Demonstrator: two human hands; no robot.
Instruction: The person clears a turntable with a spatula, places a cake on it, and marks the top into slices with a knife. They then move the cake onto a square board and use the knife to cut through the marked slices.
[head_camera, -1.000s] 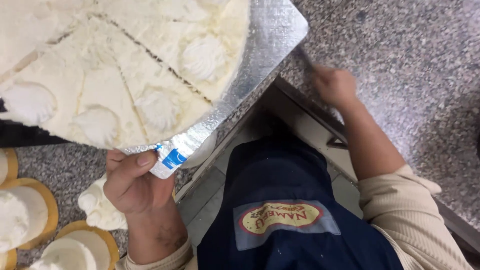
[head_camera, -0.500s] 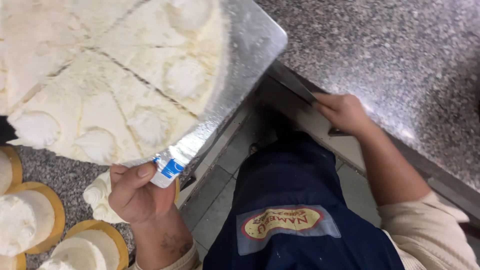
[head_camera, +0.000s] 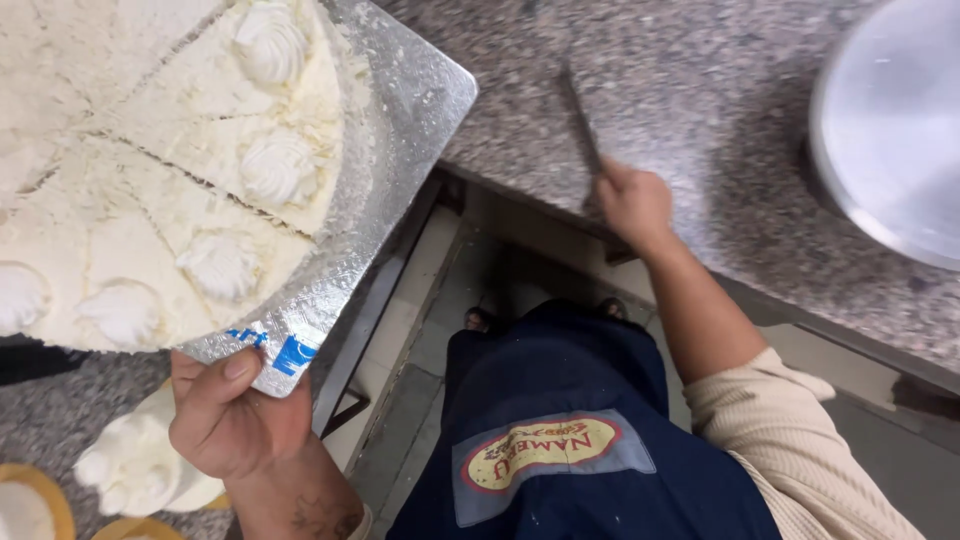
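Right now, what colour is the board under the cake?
Shiny silver: the square cake board under the white cake, clearest in the head view.

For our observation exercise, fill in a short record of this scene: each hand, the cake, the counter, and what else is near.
left hand: grips a corner of the silver board
right hand: on a knife lying on the counter
cake: white, cut into slices, cream swirls on top
nearby: round metal plate at right; small cakes at lower left
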